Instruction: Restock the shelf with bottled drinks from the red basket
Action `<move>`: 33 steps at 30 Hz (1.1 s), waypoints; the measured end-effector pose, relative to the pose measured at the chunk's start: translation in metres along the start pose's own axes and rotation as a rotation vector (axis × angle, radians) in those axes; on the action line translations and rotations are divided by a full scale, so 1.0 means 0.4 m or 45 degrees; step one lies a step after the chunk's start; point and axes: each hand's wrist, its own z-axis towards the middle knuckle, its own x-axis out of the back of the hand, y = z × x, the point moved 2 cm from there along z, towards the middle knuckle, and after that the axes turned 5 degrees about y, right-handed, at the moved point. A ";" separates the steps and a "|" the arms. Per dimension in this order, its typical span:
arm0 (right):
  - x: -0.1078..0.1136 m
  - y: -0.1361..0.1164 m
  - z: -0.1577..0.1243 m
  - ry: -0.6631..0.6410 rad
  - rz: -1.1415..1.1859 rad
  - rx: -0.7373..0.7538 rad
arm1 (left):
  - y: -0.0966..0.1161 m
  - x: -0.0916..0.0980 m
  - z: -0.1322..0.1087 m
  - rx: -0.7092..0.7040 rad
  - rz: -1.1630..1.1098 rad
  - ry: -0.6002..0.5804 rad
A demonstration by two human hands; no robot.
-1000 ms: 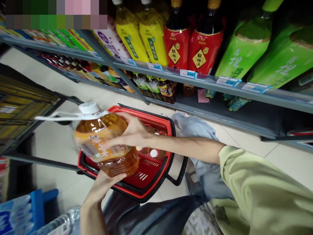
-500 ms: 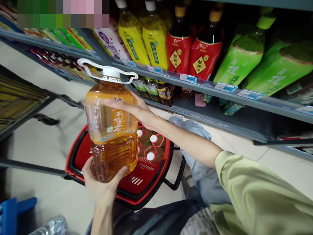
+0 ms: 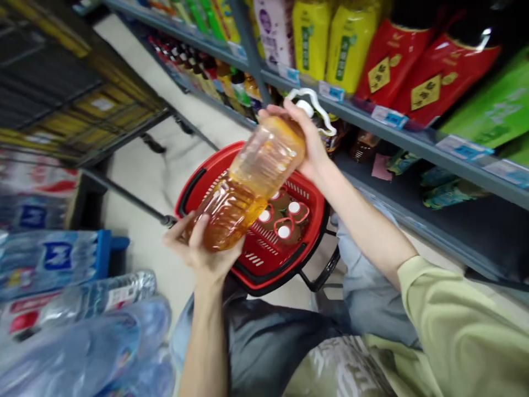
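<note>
I hold a large clear jug of amber drink (image 3: 252, 179) with both hands. It is tilted, its white cap and carry handle pointing up and right toward the lower shelf. My left hand (image 3: 202, 248) cups the jug's base. My right hand (image 3: 308, 140) wraps round its shoulder near the cap. Below the jug, a red shopping basket (image 3: 194, 184) rests on the floor with several white-capped brown bottles (image 3: 285, 220) inside.
A grey shelf rack (image 3: 413, 138) at right carries yellow, red and green bottles above price tags. The shelf below it (image 3: 454, 220) is partly bare. Packs of water bottles (image 3: 82, 309) lie at lower left. A dark wire rack (image 3: 82, 110) stands across the aisle. My knees are beside the basket.
The jug went from upright to tilted, cap swinging right toward the shelf. My right hand slid up to its shoulder. The view shifted left and down.
</note>
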 end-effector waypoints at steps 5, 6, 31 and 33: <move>0.010 0.036 -0.003 0.141 -0.170 0.132 | -0.017 0.053 -0.016 -0.353 0.137 0.108; 0.010 0.039 -0.005 0.157 -0.192 0.159 | -0.022 0.058 -0.027 -0.406 0.135 0.130; 0.002 -0.011 -0.057 0.017 0.394 0.265 | -0.025 0.040 -0.091 -0.177 0.294 0.235; 0.009 -0.018 -0.052 -0.011 0.302 0.316 | -0.018 0.031 -0.097 -0.121 0.211 0.209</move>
